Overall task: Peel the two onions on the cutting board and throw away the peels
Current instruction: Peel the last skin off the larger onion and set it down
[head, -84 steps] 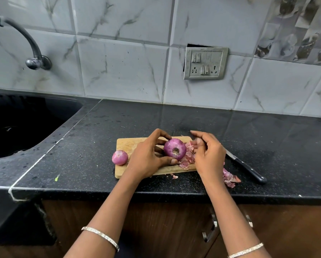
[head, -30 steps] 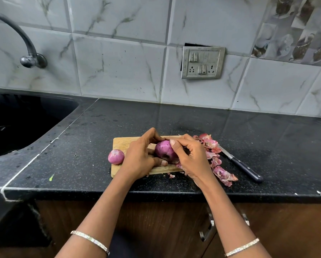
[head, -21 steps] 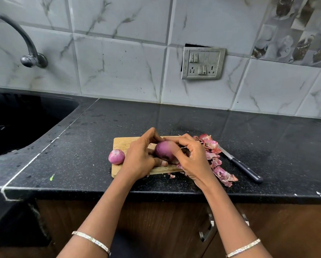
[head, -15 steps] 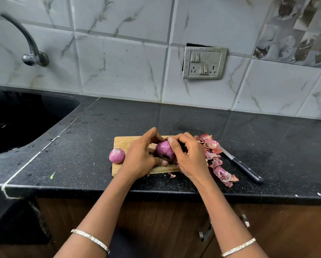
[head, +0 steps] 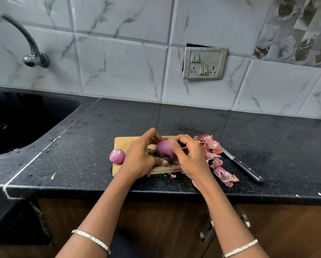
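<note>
Well, the big round purple onion (head: 164, 150) looks firm and smooth, so it could slip, and its dry skin is thin and tears easily. It seems best to hold its round sides and pick at a loose skin edge. The left hand (head: 140, 159) curls around it, thumb underneath, just above the pale wooden cutting board (head: 122, 142). The right hand (head: 190, 157) curls over its other side, fingertips pinching at the skin. It is shiny pink-purple. A small pink onion (head: 117, 156) sits at the board's left edge, and crinkly pink onion peels (head: 211, 146) lie on the black stone counter (head: 118, 118) beside a black-handled knife (head: 247, 170)
</note>
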Demonstrator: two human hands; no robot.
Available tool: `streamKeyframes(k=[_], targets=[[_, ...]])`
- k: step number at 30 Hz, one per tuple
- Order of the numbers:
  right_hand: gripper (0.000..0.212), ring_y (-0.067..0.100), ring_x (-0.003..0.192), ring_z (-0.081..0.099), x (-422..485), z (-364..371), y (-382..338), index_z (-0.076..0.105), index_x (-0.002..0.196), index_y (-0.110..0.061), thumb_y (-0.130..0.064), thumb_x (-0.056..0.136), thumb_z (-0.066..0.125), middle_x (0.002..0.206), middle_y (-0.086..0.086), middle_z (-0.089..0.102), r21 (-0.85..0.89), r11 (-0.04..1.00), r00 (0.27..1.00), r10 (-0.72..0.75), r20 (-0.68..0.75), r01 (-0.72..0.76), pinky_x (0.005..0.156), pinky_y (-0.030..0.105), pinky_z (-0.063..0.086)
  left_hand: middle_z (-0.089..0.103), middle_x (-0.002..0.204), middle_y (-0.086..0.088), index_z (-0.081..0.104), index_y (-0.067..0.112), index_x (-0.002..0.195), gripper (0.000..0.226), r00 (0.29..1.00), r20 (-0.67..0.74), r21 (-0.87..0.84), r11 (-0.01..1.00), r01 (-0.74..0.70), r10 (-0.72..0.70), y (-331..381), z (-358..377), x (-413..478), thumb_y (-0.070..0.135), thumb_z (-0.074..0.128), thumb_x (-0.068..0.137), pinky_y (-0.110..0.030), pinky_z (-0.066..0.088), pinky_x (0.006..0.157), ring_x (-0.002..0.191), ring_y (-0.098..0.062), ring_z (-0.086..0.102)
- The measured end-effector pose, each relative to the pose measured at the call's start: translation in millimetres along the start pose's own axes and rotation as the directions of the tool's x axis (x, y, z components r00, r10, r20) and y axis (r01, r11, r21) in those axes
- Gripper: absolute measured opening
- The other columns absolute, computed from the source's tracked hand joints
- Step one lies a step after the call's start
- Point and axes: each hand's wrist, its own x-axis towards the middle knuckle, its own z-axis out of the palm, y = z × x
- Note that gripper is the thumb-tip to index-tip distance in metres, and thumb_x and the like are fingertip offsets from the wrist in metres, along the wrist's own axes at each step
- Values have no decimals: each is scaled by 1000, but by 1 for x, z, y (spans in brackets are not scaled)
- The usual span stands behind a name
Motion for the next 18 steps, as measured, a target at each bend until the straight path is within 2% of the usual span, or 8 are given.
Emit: streamKeyframes(k=[4,9,11,14,16,18], targets=[[35,18,81,57,5,6,0,67,82,-16,-41,103,53,77,0,60,-63,998,997,-24,-74,19,74,40,47,69,109,2,52,35,84,65,1000,-6,21,1000,-5,5,-1,0,0,-10,91,58,-54,62,74,83,-21,76],[57,23,89,64,5,7,4,69,89,-13,-64,98,45,85,5,68,16,996,993,91,-72,-90,82,52,52,71,111,0,57,35,89,63,1000,-7,44,999,2,-1,-2,0,1,-6,93,57,-53,63,74,84,-21,77],[51,19,93,66,2,4,-1,72,92,-19,-67,94,52,90,-1,71,54,993,994,103,-23,-101,85,51,53,72,109,3,59,35,90,62,1000,-27,57,998,-6,8,-2,-1,0,-4,94,57,-51,63,75,82,-18,77],[30,9,93,67,-1,3,-9,72,99,-26,-52,84,76,95,-9,72,29,998,997,58,52,-59,82,37,57,75,105,8,66,32,98,58,995,-77,94,994,-49,57,-2,-2,-3,0,93,58,-45,63,77,80,-10,76],[26,8,94,67,-1,4,-8,71,104,-26,-43,86,78,97,-10,72,9,999,998,30,47,-30,83,36,57,75,105,10,69,30,103,58,992,-103,96,994,-61,70,-2,-2,-4,2,94,59,-41,63,81,82,-7,75],[22,8,99,67,0,5,-7,71,109,-27,-40,92,69,102,-11,72,14,1000,999,15,35,-15,89,41,56,76,106,9,69,28,106,59,991,-119,68,996,-61,69,-2,-2,-4,4,95,59,-38,62,84,86,-6,75]])
